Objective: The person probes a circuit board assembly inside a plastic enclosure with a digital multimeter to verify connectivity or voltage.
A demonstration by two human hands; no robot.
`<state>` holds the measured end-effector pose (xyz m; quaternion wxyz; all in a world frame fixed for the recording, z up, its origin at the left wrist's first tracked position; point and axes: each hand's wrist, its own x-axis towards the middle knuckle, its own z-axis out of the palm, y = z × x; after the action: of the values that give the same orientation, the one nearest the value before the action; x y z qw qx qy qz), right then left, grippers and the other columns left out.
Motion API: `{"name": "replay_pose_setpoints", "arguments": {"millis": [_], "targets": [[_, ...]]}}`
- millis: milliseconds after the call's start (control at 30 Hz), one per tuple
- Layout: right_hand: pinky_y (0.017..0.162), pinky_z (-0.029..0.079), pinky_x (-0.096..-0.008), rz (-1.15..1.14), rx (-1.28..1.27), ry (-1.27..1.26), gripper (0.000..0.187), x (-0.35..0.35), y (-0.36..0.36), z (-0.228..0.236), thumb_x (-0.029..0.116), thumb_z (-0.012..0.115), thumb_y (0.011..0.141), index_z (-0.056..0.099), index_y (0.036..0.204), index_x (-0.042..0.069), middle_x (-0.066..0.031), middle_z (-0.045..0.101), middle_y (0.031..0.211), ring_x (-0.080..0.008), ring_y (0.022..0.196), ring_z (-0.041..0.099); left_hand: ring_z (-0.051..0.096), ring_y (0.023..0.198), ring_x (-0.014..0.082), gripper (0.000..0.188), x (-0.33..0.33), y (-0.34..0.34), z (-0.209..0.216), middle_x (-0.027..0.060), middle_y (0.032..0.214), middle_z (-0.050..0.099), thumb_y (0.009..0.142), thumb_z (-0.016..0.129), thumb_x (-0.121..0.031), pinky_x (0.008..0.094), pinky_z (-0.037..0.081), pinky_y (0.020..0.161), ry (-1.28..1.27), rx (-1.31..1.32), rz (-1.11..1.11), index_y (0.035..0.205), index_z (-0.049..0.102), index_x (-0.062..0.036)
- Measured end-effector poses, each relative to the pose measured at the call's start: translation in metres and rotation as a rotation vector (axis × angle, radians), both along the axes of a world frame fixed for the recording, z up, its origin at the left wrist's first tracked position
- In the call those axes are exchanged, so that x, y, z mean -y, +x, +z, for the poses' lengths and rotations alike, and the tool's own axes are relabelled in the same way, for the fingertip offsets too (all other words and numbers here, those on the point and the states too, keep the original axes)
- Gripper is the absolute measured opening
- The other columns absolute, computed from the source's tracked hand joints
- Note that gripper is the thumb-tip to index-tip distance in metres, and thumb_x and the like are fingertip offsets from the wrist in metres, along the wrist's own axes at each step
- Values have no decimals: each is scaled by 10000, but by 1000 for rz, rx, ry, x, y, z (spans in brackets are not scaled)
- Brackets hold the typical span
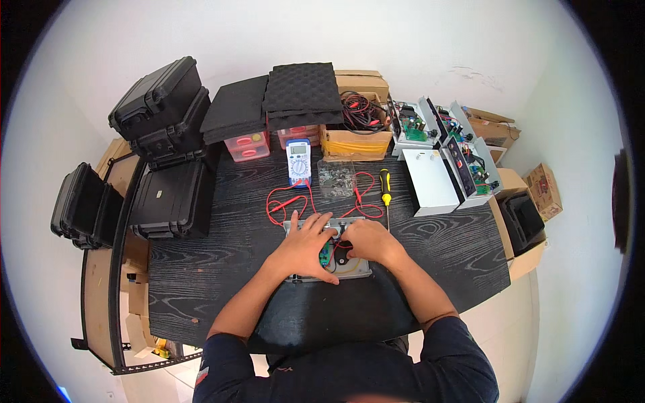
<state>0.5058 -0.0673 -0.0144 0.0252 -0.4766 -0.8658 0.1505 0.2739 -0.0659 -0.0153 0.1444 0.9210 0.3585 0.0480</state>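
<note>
An open grey metal casing (363, 269) lies on the dark table in front of me, with a green circuit board (326, 255), thin wires and a round black part (344, 254) inside. My left hand (304, 247) rests across its left half, fingers spread and thumb apart, covering much of the board. Over the right half, my right hand (368, 240) has its fingers curled down inside the casing near the far wall. What those fingertips pinch is hidden. Just beyond the right hand lies a yellow and black screwdriver (385, 188), its shaft toward me.
Behind the casing are a multimeter (299, 161) with red leads (285, 203) and a clear box of small hardware (336, 179). Opened metal units (476, 161) and a white-topped one (432, 181) stand right. Black cases (171, 198), foam sheets (302, 87) and a cable carton (356, 144) line the left and back.
</note>
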Motion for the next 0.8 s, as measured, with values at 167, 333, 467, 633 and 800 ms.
{"name": "replay_pose_setpoints", "arguments": {"millis": [167, 333, 467, 633, 800], "targets": [[816, 622, -462, 7, 15, 10, 307, 3, -1, 8, 210, 911, 707, 790, 928, 34, -176, 758, 931, -362, 931, 754, 285, 1544, 449, 1177, 1, -1, -2, 229, 1656, 318, 582, 826, -813, 805, 143, 1184, 13, 17, -2, 1432, 560, -44], [813, 625, -470, -14, 68, 25, 276, 9, -3, 11, 218, 874, 747, 795, 957, 58, -177, 758, 957, -365, 950, 752, 285, 1545, 442, 1182, 1, -1, -2, 226, 1657, 319, 580, 821, -819, 804, 149, 1182, 16, 14, -1, 1430, 560, -40], [819, 624, -468, -9, 64, 6, 276, 9, -2, 9, 206, 880, 734, 798, 961, 71, -166, 760, 959, -359, 954, 751, 284, 1546, 438, 1179, 1, -1, -3, 224, 1658, 321, 583, 813, -824, 806, 145, 1182, 17, 20, 0, 1429, 563, -41], [840, 613, -469, 35, 22, 15, 302, 8, -1, 6, 179, 888, 723, 806, 996, 80, -150, 762, 959, -352, 976, 743, 281, 1547, 439, 1177, 2, -1, -2, 225, 1659, 322, 584, 814, -822, 808, 141, 1182, 11, 14, 0, 1430, 564, -43], [842, 611, -469, 38, -18, 11, 307, 6, 3, -2, 191, 890, 727, 806, 1000, 78, -153, 760, 977, -352, 991, 739, 279, 1547, 443, 1182, 2, 0, 1, 226, 1663, 313, 574, 824, -813, 813, 133, 1180, 5, 12, 0, 1433, 564, -44]]}}
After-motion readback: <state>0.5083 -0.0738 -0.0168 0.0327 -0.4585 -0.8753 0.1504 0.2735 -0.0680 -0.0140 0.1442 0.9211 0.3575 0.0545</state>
